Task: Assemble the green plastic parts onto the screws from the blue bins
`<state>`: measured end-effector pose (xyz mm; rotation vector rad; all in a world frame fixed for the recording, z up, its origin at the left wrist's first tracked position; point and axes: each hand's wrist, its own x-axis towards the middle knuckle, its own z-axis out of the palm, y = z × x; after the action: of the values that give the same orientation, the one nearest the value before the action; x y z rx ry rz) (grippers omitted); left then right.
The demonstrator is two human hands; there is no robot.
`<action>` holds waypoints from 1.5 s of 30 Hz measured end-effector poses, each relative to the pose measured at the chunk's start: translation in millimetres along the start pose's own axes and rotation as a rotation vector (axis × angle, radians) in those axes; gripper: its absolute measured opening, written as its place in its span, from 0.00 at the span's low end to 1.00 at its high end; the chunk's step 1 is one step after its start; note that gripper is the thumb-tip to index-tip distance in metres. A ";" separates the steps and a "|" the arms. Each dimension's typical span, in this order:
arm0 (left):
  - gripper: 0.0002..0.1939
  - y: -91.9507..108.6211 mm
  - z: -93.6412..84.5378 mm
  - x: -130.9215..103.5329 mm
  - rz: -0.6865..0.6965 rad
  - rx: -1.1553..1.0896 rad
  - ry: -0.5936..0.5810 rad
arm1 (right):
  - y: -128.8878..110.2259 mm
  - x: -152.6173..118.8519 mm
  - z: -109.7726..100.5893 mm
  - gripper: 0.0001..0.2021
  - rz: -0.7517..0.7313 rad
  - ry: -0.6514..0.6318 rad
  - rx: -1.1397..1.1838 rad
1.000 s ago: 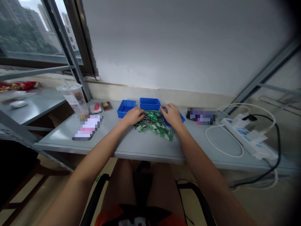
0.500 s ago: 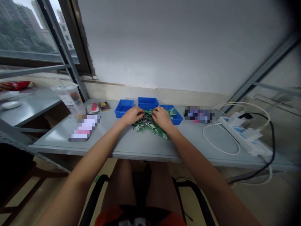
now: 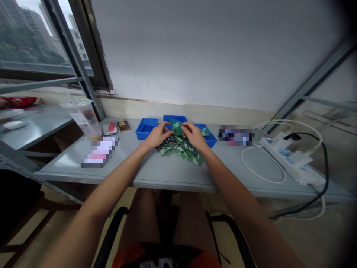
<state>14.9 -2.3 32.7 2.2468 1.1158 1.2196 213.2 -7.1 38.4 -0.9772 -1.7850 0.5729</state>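
Observation:
A translucent green plastic packet [image 3: 175, 125] is raised between my hands, over a pile. My right hand [image 3: 195, 137] pinches its right side between thumb and fingers. At its left edge is my left hand [image 3: 156, 137], thumb and index finger apart; whether they touch the packet is hard to see. Under my hands lies a heap of thin dark metal pieces, perhaps screws [image 3: 170, 142]. More green packets with white print [image 3: 192, 154] spread in front and to the right of that heap.
Three blue trays stand behind the pile: left [image 3: 145, 128], middle [image 3: 174, 118] and right [image 3: 210, 140], the last with green packets inside. A phone [image 3: 100, 150] and a plastic cup [image 3: 85, 117] are at left. A power strip [image 3: 292, 160] with looping cables lies at right.
A green packet has come up from the pile between my hands. My left fingers have spread and lifted slightly, and my right fingers have closed on the packet.

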 end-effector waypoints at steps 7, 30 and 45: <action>0.12 3.7 -6.0 3.6 -0.006 -0.018 -0.030 | 4.0 2.0 -1.3 0.09 0.061 -0.060 0.035; 0.07 -4.3 -7.1 4.7 -0.015 -0.124 -0.153 | -9.4 -5.7 0.5 0.06 -0.063 -0.125 -0.167; 0.12 0.2 -6.6 4.9 -0.016 -0.175 -0.107 | -4.5 -3.3 4.0 0.09 -0.033 0.020 -0.017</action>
<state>11.1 1.0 39.2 2.1402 0.9470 1.1306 208.6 -12.2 38.3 -0.9604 -1.7879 0.5267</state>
